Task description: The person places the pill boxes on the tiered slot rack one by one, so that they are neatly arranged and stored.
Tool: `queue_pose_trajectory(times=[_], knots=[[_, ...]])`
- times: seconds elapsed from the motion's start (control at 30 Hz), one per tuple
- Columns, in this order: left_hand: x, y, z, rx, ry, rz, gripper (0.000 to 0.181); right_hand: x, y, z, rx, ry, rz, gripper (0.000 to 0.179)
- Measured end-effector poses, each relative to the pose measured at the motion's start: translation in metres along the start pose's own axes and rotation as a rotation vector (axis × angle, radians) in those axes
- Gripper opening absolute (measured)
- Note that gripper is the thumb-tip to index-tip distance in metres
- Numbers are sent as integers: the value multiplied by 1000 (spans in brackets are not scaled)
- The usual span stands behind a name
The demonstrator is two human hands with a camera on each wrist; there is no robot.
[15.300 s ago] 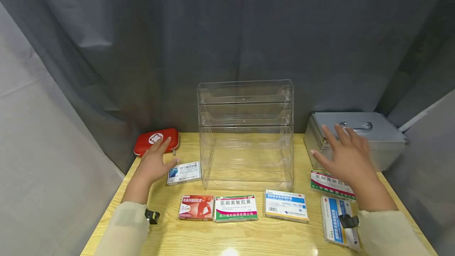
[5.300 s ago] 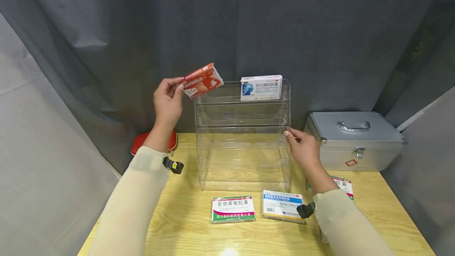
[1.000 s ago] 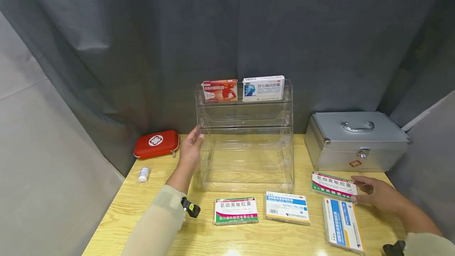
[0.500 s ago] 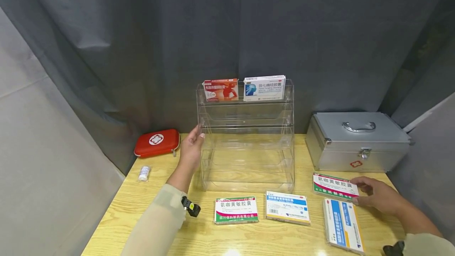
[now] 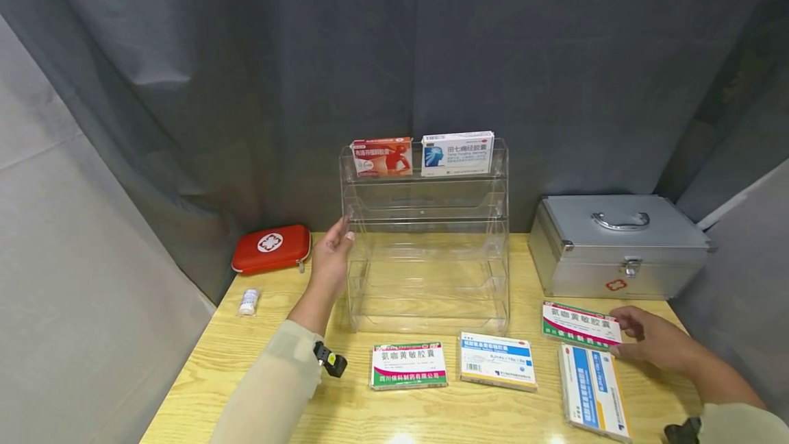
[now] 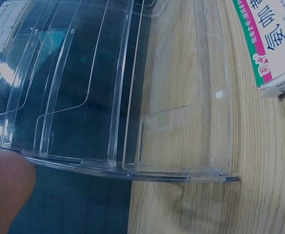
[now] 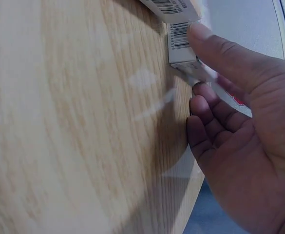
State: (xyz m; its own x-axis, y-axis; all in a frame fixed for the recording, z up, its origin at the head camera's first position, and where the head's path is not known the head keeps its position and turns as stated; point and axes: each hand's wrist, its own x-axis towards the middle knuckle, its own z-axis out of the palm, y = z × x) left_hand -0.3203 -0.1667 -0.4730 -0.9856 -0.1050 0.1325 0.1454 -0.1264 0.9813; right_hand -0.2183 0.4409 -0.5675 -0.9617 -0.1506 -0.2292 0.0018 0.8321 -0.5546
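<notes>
At the right end of the right-hand 氨咖黄敏胶囊 carton (image 5: 579,324), the right hand (image 5: 656,340) has its thumb and index finger pinched on the end, the other fingers loosely curled. The carton looks flat on the tabletop (image 5: 364,420); whether its gripped end is raised, I cannot tell. At the rack's left wall, the left hand (image 5: 331,262) grips the panel edge of the clear tiered rack (image 5: 425,220).

About five seconds ago the left hand held the red 布洛芬缓释胶囊 carton (image 5: 382,158) aloft and the right hand was at the rack; now that carton stands in the top tier beside the white 田七痛经胶囊 carton (image 5: 457,155). So two cartons are racked and four lie on the tabletop.

For room, the pinched carton is hemmed behind by the aluminium case (image 5: 585,273) and in front by a near blue-and-white carton (image 5: 594,391). The tabletop's right edge runs just beside the right hand. Bare wood shows between carton and rack, so up and leftward seems the easiest way out. Along the front, another blue-and-white carton (image 5: 498,362) sits close to the rack's foot, with the front 氨咖黄敏胶囊 carton (image 5: 408,365) to its left.
</notes>
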Motion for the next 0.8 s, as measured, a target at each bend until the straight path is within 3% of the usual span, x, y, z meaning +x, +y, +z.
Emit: queue_pose_trajectory(times=[0.17,0.4,0.5,0.67,0.8], knots=[[0,0,0,-3,2,-3,55,-5,1,1,71,52,9,83],[-1,-1,1,-6,4,20,54,-14,1,2,174,149,12,52],[-1,-1,2,-11,7,35,53,-18,-1,4,179,232,-17,43],[1,-2,1,-6,8,39,53,-26,-12,4,193,442,-111,33],[0,-2,1,6,15,31,53,-36,-39,-13,252,496,-157,33]])
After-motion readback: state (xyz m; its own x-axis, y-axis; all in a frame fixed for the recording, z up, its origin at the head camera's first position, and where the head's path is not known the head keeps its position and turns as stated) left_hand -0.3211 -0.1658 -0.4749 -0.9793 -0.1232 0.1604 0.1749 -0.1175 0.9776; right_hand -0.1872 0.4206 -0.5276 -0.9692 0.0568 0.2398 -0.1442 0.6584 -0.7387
